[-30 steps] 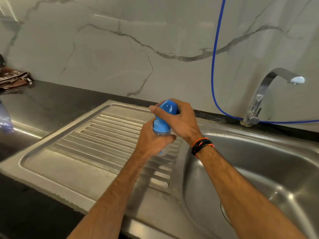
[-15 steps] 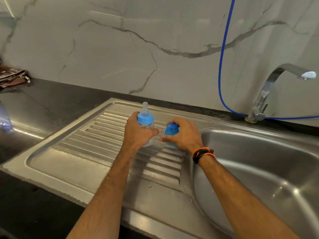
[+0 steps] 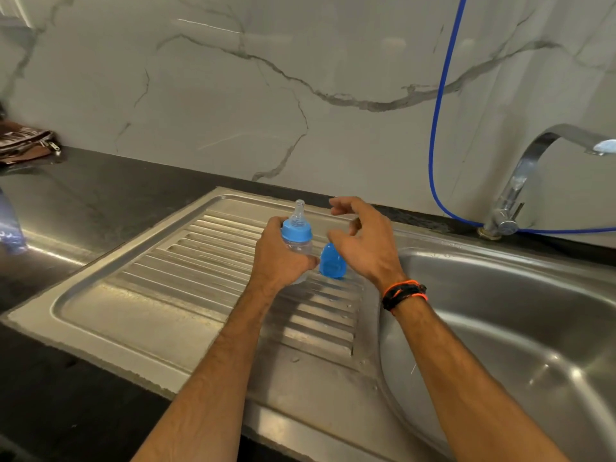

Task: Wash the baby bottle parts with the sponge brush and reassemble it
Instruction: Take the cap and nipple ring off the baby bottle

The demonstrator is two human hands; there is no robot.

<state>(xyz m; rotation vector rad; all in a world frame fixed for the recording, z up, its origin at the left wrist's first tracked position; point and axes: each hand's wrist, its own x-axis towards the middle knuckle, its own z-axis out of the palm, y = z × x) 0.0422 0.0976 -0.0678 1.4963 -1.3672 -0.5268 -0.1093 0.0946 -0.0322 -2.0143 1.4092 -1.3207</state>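
From the head camera we look down on a steel sink unit set into a dark counter [image 3: 100, 195], with a marble wall behind it. Our left hand [image 3: 280, 258] is wrapped around the clear body of the baby bottle [image 3: 296, 238], fingers and thumb curled about it, holding it upright over the far part of the ribbed drainboard [image 3: 186, 271]. The bottle's blue collar and clear teat stand above our grip; we cannot tell whether its base touches the steel.

Just right of the bottle, the blue cap [image 3: 331, 261] stands on the drainboard, close beside our left thumb. Our right hand [image 3: 363, 241] hovers above and slightly right of the cap, empty, with the fingers loosely spread and bent and the thumb apart from them; nothing is pinched between them. On that wrist sits an orange and black wristband [image 3: 405, 293].

To the right lies the sink basin [image 3: 520, 328], and at its far edge rises the chrome tap [image 3: 520, 181], its spout reaching off the right side. A blue hose [image 3: 436, 111] hangs down the wall and runs behind the tap's base. At the far left of the counter rests a brown striped pouch [image 3: 25, 143], and a blurred bluish object [image 3: 10, 228] shows at the left edge; we cannot tell what it is.
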